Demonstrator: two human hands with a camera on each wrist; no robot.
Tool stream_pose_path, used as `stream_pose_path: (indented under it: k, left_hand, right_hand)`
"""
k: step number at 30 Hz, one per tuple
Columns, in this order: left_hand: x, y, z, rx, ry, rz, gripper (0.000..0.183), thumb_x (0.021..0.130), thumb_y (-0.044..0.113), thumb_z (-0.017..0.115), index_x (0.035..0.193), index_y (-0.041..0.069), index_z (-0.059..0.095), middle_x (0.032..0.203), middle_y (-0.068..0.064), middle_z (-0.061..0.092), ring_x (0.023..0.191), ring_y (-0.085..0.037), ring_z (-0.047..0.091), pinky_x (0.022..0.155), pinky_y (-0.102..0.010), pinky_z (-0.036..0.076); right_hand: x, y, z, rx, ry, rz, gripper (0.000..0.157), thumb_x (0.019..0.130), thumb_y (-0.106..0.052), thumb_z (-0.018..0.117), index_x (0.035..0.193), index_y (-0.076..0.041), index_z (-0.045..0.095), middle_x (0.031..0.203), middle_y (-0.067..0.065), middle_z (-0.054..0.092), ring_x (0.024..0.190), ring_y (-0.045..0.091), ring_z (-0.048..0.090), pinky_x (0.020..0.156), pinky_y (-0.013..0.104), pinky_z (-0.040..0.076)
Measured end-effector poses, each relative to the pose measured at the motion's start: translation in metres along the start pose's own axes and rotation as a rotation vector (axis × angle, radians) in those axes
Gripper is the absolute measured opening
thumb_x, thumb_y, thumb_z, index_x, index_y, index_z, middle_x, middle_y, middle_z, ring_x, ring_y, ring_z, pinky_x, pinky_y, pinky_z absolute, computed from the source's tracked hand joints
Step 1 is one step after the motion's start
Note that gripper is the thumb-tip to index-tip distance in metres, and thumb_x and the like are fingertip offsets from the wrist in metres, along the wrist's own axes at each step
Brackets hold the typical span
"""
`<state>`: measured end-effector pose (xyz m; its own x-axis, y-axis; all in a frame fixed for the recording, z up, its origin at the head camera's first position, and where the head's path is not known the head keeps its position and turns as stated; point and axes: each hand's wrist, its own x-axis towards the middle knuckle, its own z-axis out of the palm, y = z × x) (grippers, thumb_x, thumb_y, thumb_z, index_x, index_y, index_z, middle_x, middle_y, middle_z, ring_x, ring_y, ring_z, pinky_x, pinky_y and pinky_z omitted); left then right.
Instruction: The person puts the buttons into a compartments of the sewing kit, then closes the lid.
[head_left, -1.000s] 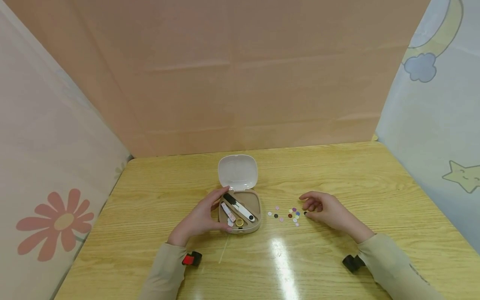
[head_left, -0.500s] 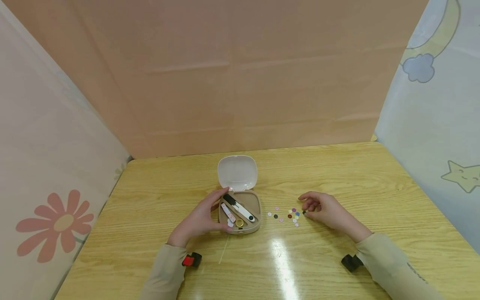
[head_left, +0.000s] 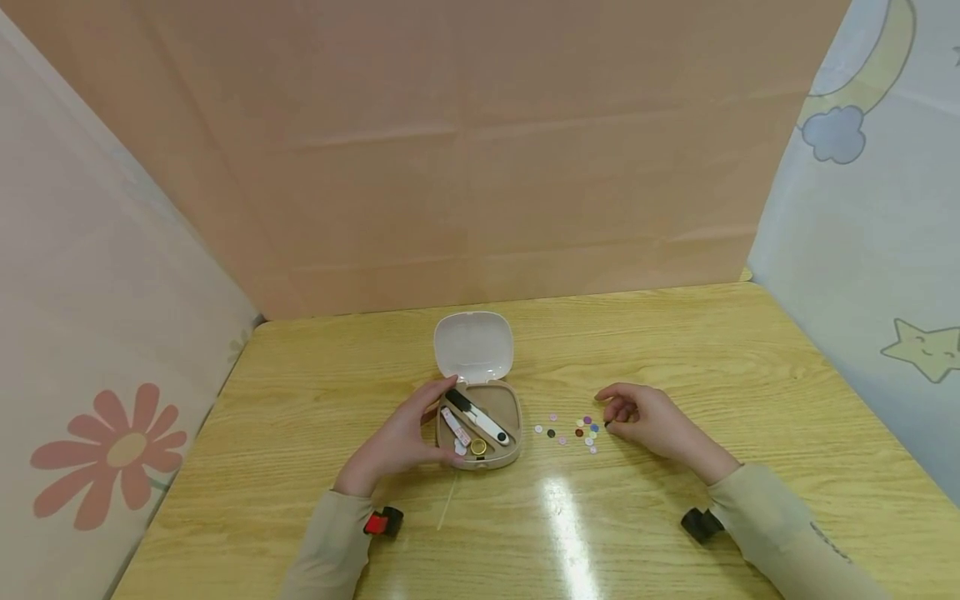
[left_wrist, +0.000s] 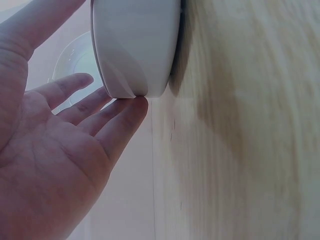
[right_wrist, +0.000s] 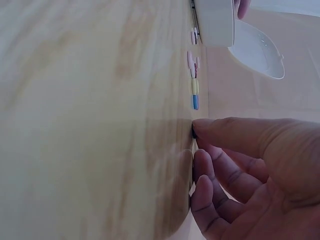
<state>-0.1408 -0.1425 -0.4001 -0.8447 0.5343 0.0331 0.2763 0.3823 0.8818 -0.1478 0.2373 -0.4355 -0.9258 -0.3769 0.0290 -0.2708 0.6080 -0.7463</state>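
An open sewing box [head_left: 512, 456] with a beige tray stands on the table, its pale lid [head_left: 474, 346] tipped back. In it lie white thread snips [head_left: 486, 423] with a black end, a small printed strip [head_left: 456, 425], a gold ring-shaped piece [head_left: 478, 447] and something white. My left hand [head_left: 397, 432] holds the box by its left side, thumb at the front corner, fingers towards the back. At the right of the loose buttons, my right hand [head_left: 651, 421] pinches a black button [right_wrist: 194, 132] at the tabletop; the thumb partly hides it. Its other fingers are curled.
Several small buttons [head_left: 588, 442] in white, pink, red, purple, yellow and blue lie between box and right hand; another black button [head_left: 551, 433] is among them. A thin pale strand [head_left: 447, 502] lies before the box. Fabric screens [head_left: 480, 208] surround the wooden table [head_left: 315, 358].
The black button by my right hand shows less between the fingertips than half a second ago, and that hand has barely shifted. My left hand and the box keep their places.
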Motion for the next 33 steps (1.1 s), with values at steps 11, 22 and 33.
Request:
stream_pose_path:
  k: [11, 22, 33]
  left_hand:
    - [-0.001, 0.004, -0.001, -0.015, -0.003, 0.017, 0.1, 0.067, 0.0, 0.086, 0.148, -0.002, 0.028, 0.15, -0.02, 0.027, 0.137, -0.036, 0.027, 0.109, -0.051, 0.027]
    - [0.0, 0.003, -0.001, 0.002, 0.004, -0.001, 0.101, 0.066, 0.003, 0.087, 0.148, -0.001, 0.027, 0.151, -0.019, 0.026, 0.137, -0.036, 0.027, 0.108, -0.051, 0.029]
    - [0.006, -0.034, 0.003, 0.035, 0.011, -0.002, 0.106, 0.064, 0.019, 0.09, 0.151, 0.014, 0.029, 0.153, -0.005, 0.026, 0.137, -0.024, 0.027, 0.109, -0.043, 0.031]
  right_hand:
    - [0.001, -0.001, -0.002, -0.01, -0.019, 0.0, 0.03, 0.082, 0.007, 0.069, 0.111, 0.002, 0.062, 0.084, 0.003, 0.06, 0.075, 0.015, 0.057, 0.065, 0.026, 0.05]
    - [0.001, 0.0, -0.003, 0.003, -0.039, -0.008, 0.025, 0.084, 0.006, 0.069, 0.107, 0.0, 0.063, 0.084, 0.002, 0.059, 0.075, 0.014, 0.055, 0.064, 0.024, 0.049]
    - [-0.006, 0.002, -0.006, 0.043, -0.034, -0.027, 0.028, 0.085, 0.005, 0.068, 0.112, 0.0, 0.062, 0.087, 0.004, 0.06, 0.079, 0.015, 0.059, 0.07, 0.026, 0.052]
